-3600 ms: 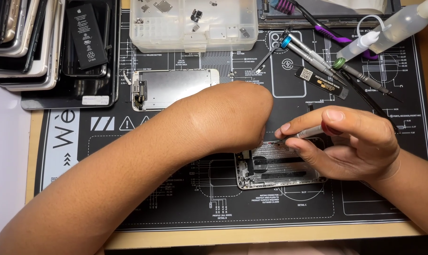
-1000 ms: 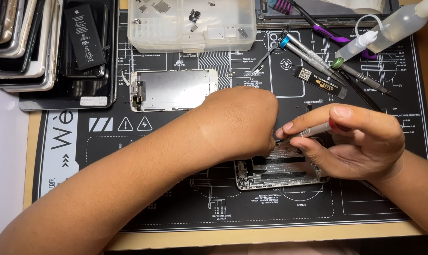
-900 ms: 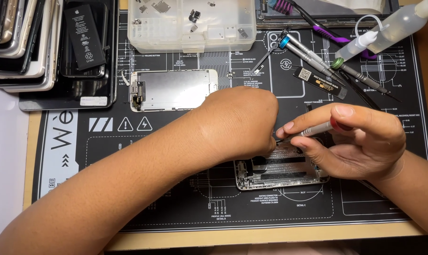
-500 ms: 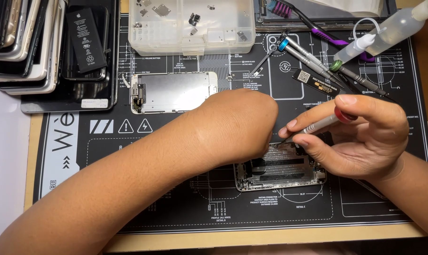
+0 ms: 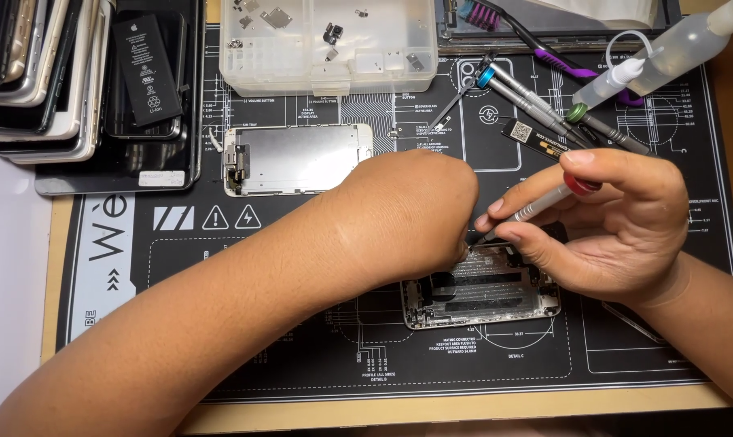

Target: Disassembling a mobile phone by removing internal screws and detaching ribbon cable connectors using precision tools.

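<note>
Opened silver phone chassis (image 5: 484, 291) lies flat on black printed work mat (image 5: 302, 356), partly under both hands. Left hand (image 5: 407, 214) presses its upper-left edge, fingers hidden, grip unclear. Right hand (image 5: 609, 231) grasps slim grey red-capped screwdriver (image 5: 536, 206), tip on chassis's top edge.

one opened phone housing (image 5: 480, 291) on the mat. one silver display backplate (image 5: 298, 158). one clear parts tray (image 5: 330, 44). one loose black battery (image 5: 146, 69). one squeeze bottle (image 5: 666, 53). three screwdrivers: one red-capped (image 5: 536, 206), one blue-collared (image 5: 516, 93), one green-collared (image 5: 609, 129). two hands: left (image 5: 411, 214), right (image 5: 605, 226).
</note>
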